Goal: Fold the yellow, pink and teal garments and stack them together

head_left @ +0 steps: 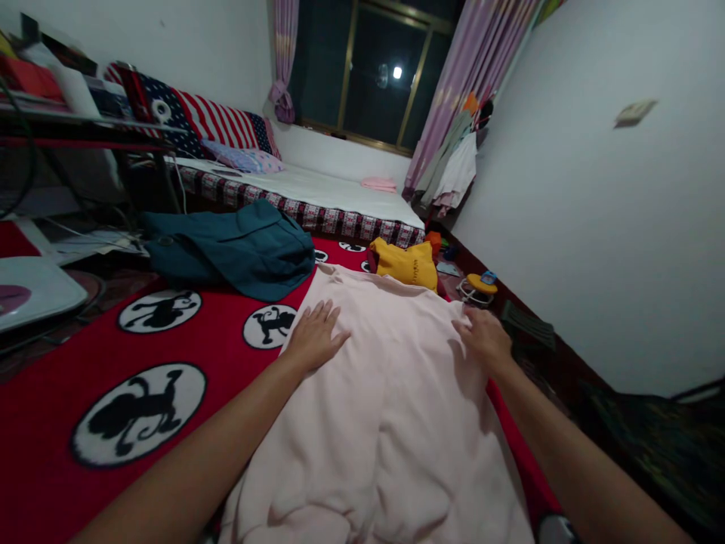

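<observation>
The pale pink garment (390, 378) lies spread on the red blanket (223, 347), directly under the left hand (314, 338) — palm down, fingers extended — near its far left edge. The right hand (485, 336) touches the far right corner, fingers curled; whether they pinch the cloth, I cannot tell.

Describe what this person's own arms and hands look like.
Both the left forearm and the right forearm are bare where they show: no sleeve, watch or bracelet. The left hand and the right hand wear no gloves. No ring shows on the left fingers; the right ones are too partly hidden to tell.
</observation>
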A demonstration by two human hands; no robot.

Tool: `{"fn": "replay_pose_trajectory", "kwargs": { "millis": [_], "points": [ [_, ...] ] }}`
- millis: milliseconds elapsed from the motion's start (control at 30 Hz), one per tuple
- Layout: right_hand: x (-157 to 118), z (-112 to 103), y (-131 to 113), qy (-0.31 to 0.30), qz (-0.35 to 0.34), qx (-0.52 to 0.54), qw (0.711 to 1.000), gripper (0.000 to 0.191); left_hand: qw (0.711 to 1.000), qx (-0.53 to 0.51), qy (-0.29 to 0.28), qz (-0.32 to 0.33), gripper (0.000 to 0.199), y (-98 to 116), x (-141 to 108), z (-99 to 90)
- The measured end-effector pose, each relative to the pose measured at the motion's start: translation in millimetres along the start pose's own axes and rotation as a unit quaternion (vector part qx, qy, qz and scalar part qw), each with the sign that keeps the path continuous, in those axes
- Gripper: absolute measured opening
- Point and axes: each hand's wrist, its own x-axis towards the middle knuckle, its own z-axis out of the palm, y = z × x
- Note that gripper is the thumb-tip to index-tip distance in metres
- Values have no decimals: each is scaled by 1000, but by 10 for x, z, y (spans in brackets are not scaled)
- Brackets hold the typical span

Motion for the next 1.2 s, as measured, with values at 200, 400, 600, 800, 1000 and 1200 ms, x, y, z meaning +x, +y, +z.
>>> {"fn": "replay_pose_trajectory", "kwargs": {
  "millis": [200, 400, 600, 800, 1000, 1200],
  "points": [
    [70, -29, -4, -197, 52, -110, 973, 49, 1000, -6, 23, 9, 64, -27, 4, 57],
    [-115, -147, -751, -85, -29, -83, 992, 30, 995, -48, 82, 38, 59, -26, -17, 27],
    [-835, 185, -1450, -113, -262, -3, 958, 44, 952, -174, 84, 237, 68, 37, -99, -174],
    [-705, -11, -958, -106, -277, 123, 947, 38, 950, -141, 0, 277, 54, 74, -91, -100],
    [-115, 133, -283, 0, -106, 57, 993, 76, 955, -142, 0, 259, 50, 79, -69, -60],
    [106, 325, -29, -57, -34, 223, 973, 28, 947, -226, 70, 217, 28, 32, -99, -100]
  ]
}}
